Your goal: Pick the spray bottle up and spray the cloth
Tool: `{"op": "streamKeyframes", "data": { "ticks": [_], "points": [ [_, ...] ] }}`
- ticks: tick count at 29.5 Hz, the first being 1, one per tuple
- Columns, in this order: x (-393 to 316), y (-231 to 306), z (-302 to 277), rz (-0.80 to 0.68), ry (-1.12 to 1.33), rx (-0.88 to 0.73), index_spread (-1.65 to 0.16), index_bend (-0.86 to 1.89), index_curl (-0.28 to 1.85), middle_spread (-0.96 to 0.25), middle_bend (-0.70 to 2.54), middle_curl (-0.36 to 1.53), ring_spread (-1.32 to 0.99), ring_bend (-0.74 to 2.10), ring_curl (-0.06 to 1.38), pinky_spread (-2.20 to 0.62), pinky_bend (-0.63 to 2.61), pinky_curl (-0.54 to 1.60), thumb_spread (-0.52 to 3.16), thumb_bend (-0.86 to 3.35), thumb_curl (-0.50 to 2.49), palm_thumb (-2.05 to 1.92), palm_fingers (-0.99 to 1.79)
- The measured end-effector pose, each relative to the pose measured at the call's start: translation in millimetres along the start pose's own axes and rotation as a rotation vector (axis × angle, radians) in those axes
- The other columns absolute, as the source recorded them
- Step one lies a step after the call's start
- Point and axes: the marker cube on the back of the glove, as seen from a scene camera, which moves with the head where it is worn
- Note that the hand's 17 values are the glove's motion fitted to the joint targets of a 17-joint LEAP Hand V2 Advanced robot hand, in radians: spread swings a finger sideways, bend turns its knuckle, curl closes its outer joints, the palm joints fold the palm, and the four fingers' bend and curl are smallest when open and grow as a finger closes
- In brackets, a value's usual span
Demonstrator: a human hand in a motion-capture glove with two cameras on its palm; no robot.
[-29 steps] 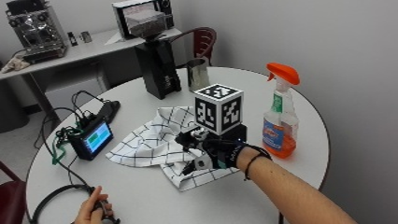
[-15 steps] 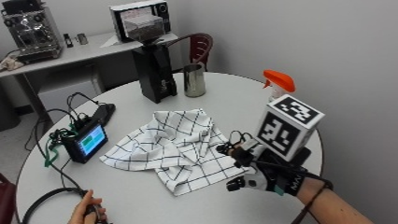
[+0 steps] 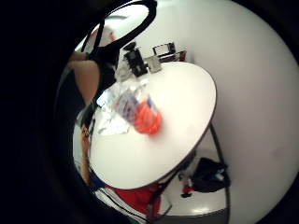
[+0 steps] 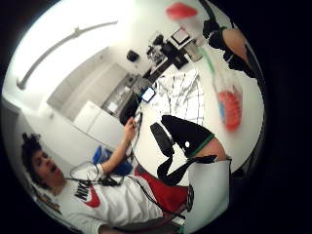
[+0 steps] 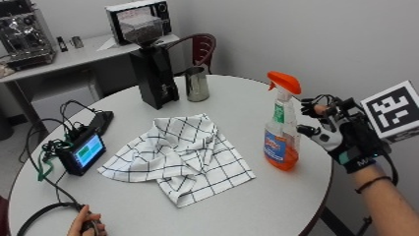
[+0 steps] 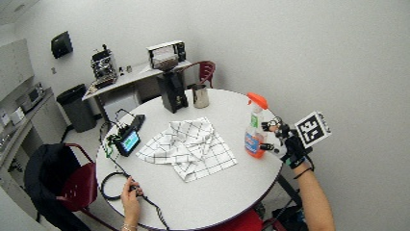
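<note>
A clear spray bottle (image 5: 282,127) with an orange trigger head and orange liquid stands upright on the right side of the round white table (image 5: 262,201). My gloved right hand (image 5: 339,132) hovers just right of it at the table's edge, palm toward the bottle, fingers spread, holding nothing. A narrow gap shows between the fingers and the bottle. The white cloth (image 5: 179,157) with black grid lines lies crumpled at the table's middle, left of the bottle. The wide outside view shows the same bottle (image 6: 254,128), hand (image 6: 286,143) and cloth (image 6: 189,147). Bottle (image 4: 229,103) and cloth (image 4: 187,95) appear in the thumb side palm view.
A black grinder (image 5: 153,73) and a metal cup (image 5: 197,84) stand at the table's far side. A small screen device (image 5: 84,153) with cables sits at the left edge. A bare hand (image 5: 86,226) rests near a cable loop at the front left. A chair (image 5: 203,45) stands behind.
My gloved hand has left the cloth, where it was a second ago, and moved right to the far side of the bottle. Cloth and bottle stay in place.
</note>
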Motion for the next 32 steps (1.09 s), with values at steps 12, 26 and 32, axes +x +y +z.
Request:
{"op": "streamKeyframes", "data": {
  "ticks": [12, 26, 32],
  "points": [
    [69.2, -65.8, 39.4, 0.258, -0.607, -0.128, -0.33, 0.08, 0.22, -0.07, 0.33, 0.38, -0.07, 0.45, 0.36, 0.13, 0.26, 0.34, 1.0, -0.03, 0.28, 0.56, 0.85],
    [60.8, -71.3, 66.5, 0.264, -0.648, -0.243, -0.32, 0.1, 0.2, -0.1, 0.41, 0.41, -0.11, 0.51, 0.37, 0.14, 0.16, 0.32, 0.95, 0.01, 0.31, 0.63, 0.97],
    [62.0, -69.6, 63.3, 0.282, -0.623, -0.199, -0.29, 0.17, 0.24, -0.13, 0.48, 0.43, -0.12, 0.57, 0.39, 0.11, 0.09, 0.28, 0.92, 0.09, 0.39, 0.84, 1.11]
  ]
}}
